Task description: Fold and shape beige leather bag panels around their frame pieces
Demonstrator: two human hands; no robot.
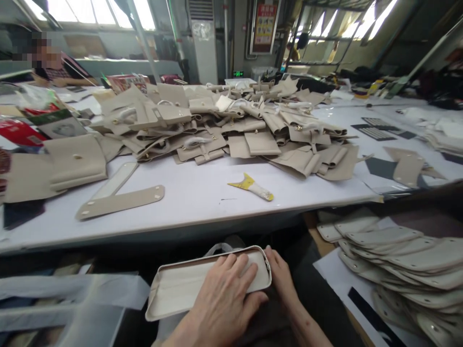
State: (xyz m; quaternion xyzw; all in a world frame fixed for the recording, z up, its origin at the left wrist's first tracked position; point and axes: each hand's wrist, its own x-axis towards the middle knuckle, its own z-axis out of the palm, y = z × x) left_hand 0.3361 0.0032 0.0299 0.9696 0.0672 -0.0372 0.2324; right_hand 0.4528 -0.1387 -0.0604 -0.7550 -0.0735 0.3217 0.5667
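Observation:
A cream bag body [181, 289], shallow like a tray with a raised rim and rounded corners, rests above my lap, its open side up. My left hand [227, 294] reaches over the near rim, fingers bent down inside the piece and thumb outside it. At the right end, my right hand [280, 274] grips the end wall; some of its fingers are hidden behind that wall. A pale loop handle [219, 249] shows beyond the far rim.
On the white table [195, 207] ahead lie a heap of beige bag pieces [217, 130], a yellow-and-white tool [251, 186] and a beige strip [121, 202]. Stacked cream panels [405, 260] stand at right. Translucent plastic [72, 308] is at left. A person [61, 67] sits at far left.

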